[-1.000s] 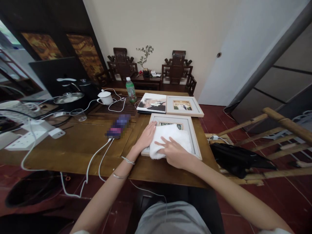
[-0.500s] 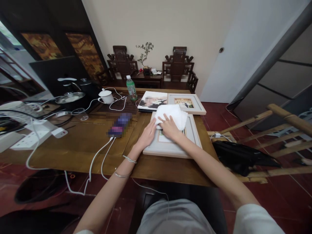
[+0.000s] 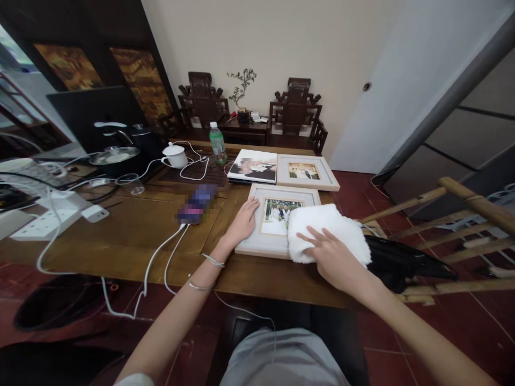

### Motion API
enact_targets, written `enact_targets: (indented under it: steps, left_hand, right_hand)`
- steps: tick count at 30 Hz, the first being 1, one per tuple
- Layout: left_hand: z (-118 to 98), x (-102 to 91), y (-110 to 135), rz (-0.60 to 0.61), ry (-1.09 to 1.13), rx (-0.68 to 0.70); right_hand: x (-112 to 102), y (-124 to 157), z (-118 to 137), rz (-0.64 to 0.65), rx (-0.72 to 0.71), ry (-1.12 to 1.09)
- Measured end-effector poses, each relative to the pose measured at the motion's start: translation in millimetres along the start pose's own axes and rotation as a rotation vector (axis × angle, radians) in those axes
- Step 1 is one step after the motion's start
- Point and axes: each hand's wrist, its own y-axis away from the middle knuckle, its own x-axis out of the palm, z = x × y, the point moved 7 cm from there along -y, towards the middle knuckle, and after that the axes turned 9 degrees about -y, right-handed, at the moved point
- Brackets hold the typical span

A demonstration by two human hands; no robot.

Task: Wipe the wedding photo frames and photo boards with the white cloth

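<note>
A light wooden picture frame (image 3: 246,247) lies flat near the table's front edge, with a small photo (image 3: 277,214) of people in its middle. My left hand (image 3: 242,222) rests on the frame's left edge, fingers stretched out over the border. My right hand (image 3: 332,257) holds a folded, fluffy white cloth (image 3: 341,228) by its near side, fingers spread over the top and thumb hidden. The cloth covers the frame's lower right corner and hangs past its right side.
Behind lie a second frame (image 3: 330,179) and a photo book (image 3: 263,161). A green-labelled bottle (image 3: 218,145), lidded cup (image 3: 176,156) and phone (image 3: 196,206) with cables stand left. Power strips (image 3: 48,222) sit farther left; a bamboo rack (image 3: 475,198) stands right.
My right hand has drawn the white cloth from the frame's upper middle toward the lower right, uncovering the photo. My left hand stays at the frame's left edge.
</note>
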Motion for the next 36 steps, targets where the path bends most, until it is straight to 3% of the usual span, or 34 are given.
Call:
enact_targets:
  steps: [4, 11, 14, 17, 20, 25, 28, 33, 36]
  left_hand:
    - [-0.4, 1.6, -0.4, -0.019, -0.018, 0.016]
    - [0.2, -0.6, -1.2, 0.005, -0.006, -0.005]
    - [1.3, -1.1, -0.9, 0.029, -0.009, -0.006]
    - [1.6, -1.7, -0.1, 0.013, -0.022, 0.024]
    - [2.0, -0.2, 0.5, -0.002, -0.031, 0.057]
    - [2.0, 3.9, 0.0, 0.023, -0.057, 0.092]
    - [2.8, 4.6, -0.1, 0.035, -0.054, 0.099]
    - [5.0, 4.4, 0.2, 0.038, -0.061, 0.099]
    - [4.4, 3.0, 0.2, 0.045, -0.061, 0.096]
  right_hand:
    - [-3.1, -0.5, 3.8, -0.014, 0.013, 0.023]
    - [17.8, -57.4, 61.5, -0.147, -0.165, 0.012]
    - [20.8, -61.9, 66.9, -0.189, -0.188, 0.033]
    - [16.6, -41.2, 49.0, -0.148, -0.122, 0.025]
    - [6.7, -7.3, 15.1, -0.101, 0.049, 0.032]
    - [-4.6, 23.8, -35.1, -0.133, 0.251, 0.087]
    - [-3.1, 6.8, -60.3, -0.175, 0.268, 0.112]
    - [-10.7, -58.5, -109.0, -0.298, 0.348, 0.138]
    - [-22.8, -102.9, -109.3, -0.38, 0.305, 0.143]
